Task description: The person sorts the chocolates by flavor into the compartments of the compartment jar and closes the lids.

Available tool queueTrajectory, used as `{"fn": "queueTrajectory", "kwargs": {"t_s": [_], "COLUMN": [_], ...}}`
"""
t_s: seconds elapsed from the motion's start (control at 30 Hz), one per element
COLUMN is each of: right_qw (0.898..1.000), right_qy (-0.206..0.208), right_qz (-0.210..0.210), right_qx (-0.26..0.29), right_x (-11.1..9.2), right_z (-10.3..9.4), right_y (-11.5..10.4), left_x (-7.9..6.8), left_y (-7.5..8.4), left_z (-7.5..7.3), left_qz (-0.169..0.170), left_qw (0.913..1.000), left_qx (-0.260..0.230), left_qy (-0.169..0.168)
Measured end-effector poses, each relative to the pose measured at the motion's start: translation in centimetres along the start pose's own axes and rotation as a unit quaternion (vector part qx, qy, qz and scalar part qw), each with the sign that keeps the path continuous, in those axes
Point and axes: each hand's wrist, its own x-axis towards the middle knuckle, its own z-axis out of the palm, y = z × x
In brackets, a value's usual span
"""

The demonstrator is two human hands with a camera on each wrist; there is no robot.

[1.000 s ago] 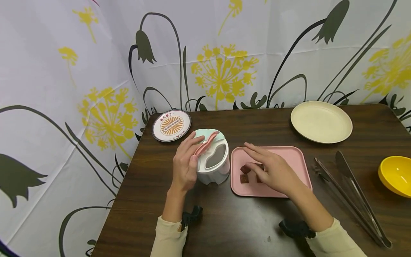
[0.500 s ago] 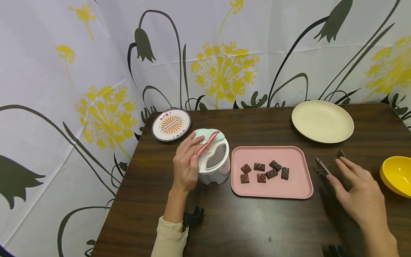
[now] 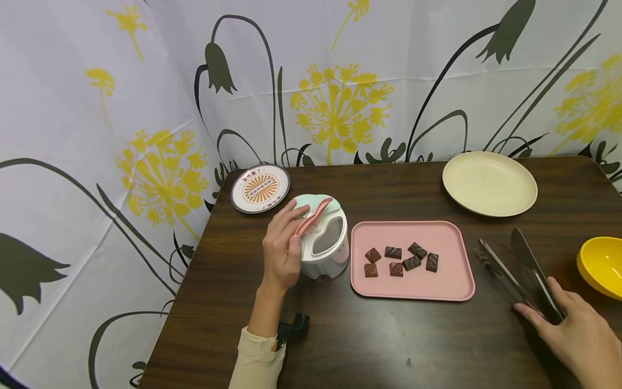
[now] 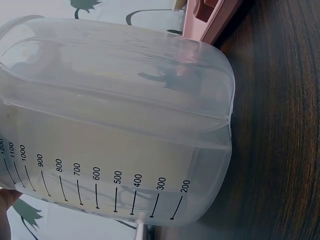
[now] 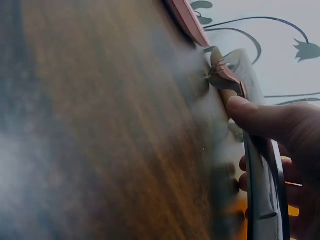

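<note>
My left hand grips the top of a storage container with a mint and white lid and a pink handle. The left wrist view shows the container's clear wall, marked with measuring lines. Its base is on the table. My right hand holds metal tongs between thumb and fingers at the right; their tips stand apart. Up close, the thumb lies along one arm of the tongs. A pink tray between the hands carries several chocolates.
A patterned plate lies at the back left of the dark wooden table. At the back right is a cream plate. A yellow bowl stands beside my right hand. A flowered cloth hangs behind the table.
My right hand has moved from above the tray to the right and toward the near edge, and now grips the tongs. The left hand and the container have stayed in place.
</note>
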Motion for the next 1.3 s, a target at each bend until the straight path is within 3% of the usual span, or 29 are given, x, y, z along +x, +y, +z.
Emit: {"fn": "queueTrajectory", "kwargs": {"t_s": [0.17, 0.33, 0.53, 0.73, 0.87, 0.97, 1.2, 1.3], "right_qw": [1.000, 0.999, 0.997, 0.987, 0.981, 0.979, 0.990, 0.988], "right_qy": [-0.003, 0.021, 0.067, 0.130, 0.141, 0.137, 0.071, 0.056], "right_qz": [0.022, 0.028, -0.009, -0.050, -0.071, -0.096, -0.112, -0.130], "right_qx": [-0.006, 0.001, 0.029, 0.078, 0.109, 0.120, 0.055, 0.055], "right_x": [0.0, -0.1, -0.3, -0.5, -0.3, -0.1, 0.3, 0.5], "right_z": [-0.1, -0.2, 0.0, 0.2, 0.0, -0.2, -0.5, -0.3], "right_y": [0.1, 0.2, 0.5, 0.4, 0.0, -0.4, -2.4, -3.2], "left_x": [0.0, -0.1, -0.1, -0.1, -0.1, -0.1, -0.1, -0.1], "left_y": [0.0, 0.0, 0.0, 0.1, 0.1, 0.1, 0.1, 0.1], "left_z": [0.0, 0.0, 0.0, 0.0, -0.1, -0.1, -0.1, -0.1], "left_qz": [-0.002, -0.006, -0.008, -0.007, -0.007, -0.007, -0.006, -0.007], "left_qw": [1.0000, 1.0000, 0.9999, 0.9999, 1.0000, 1.0000, 1.0000, 0.9999], "left_qx": [-0.004, -0.004, -0.007, -0.007, -0.006, -0.006, -0.008, -0.008], "left_qy": [0.000, 0.003, 0.003, 0.001, 0.003, 0.002, 0.003, 0.002]}}
